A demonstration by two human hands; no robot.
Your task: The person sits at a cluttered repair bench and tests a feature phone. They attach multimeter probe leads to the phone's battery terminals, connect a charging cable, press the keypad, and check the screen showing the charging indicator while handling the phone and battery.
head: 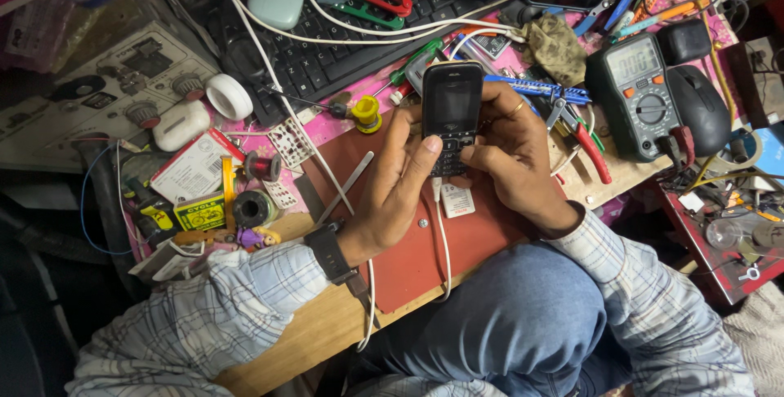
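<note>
Black keypad mobile phone (452, 115) held upright over the middle of the cluttered wooden table (327, 327), screen dark, above a dark-red rubber work mat (482, 238). Left hand (398, 180) wrapped around the phone's left edge, thumb pressed against the keypad area — fingers curled closed on the casing. Right hand (510, 148) gripping the phone from the right side, fingers folded behind it, a ring showing on one finger. Dark wristwatch (331, 252) on the left wrist, checked shirt sleeves on both arms.

Just below the phone, on the mat, a small white rectangular battery (457, 201) and a white cable (445, 258) running toward the near edge. Near the left hand, slim metal tweezers (347, 189) lying slanted on the mat. To the right, red-handled pliers (590, 148) and a dark-green digital multimeter (637, 95), with a black computer mouse (701, 107) beside it. Far side — a black keyboard (343, 46) crossed by white wires. Left of the mat, a yellow bottle cap (367, 111), a white tape roll (229, 96) and a spool of copper wire (263, 167).
</note>
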